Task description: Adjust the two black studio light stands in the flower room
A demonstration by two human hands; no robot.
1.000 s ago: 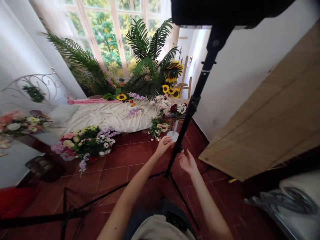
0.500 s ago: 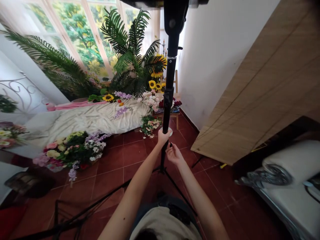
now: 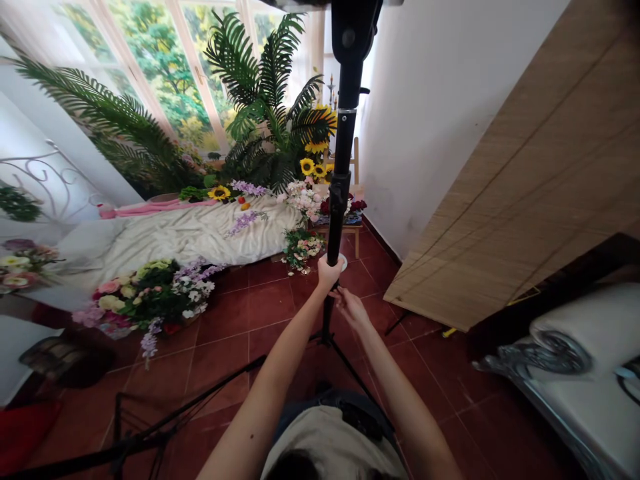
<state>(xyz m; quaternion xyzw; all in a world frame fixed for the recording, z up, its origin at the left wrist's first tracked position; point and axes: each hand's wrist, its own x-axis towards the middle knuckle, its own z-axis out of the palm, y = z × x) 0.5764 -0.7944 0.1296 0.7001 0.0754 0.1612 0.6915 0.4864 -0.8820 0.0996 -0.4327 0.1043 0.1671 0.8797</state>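
Note:
A tall black light stand (image 3: 341,153) rises in front of me, with its legs spread on the floor. My left hand (image 3: 330,273) is wrapped round its pole, below the middle collar. Just under it, on the right side of the pole, my right hand (image 3: 351,308) has its fingertips pinched at a small dark knob (image 3: 337,289). The fingers mostly cover this knob. At the top, the stand carries a dark fitting (image 3: 353,33) that is cut off by the frame edge.
A bed (image 3: 200,237) with a cream cloth and flowers stands ahead by the window. A flower arrangement (image 3: 155,290) is at left, near another black stand's leg (image 3: 200,400). To the right are a leaning woven blind (image 3: 480,180) and a white sofa (image 3: 590,373).
My right hand's fingertips have moved in slightly against the pole, turning at the knob. My left hand keeps its hold. The view has shifted a little.

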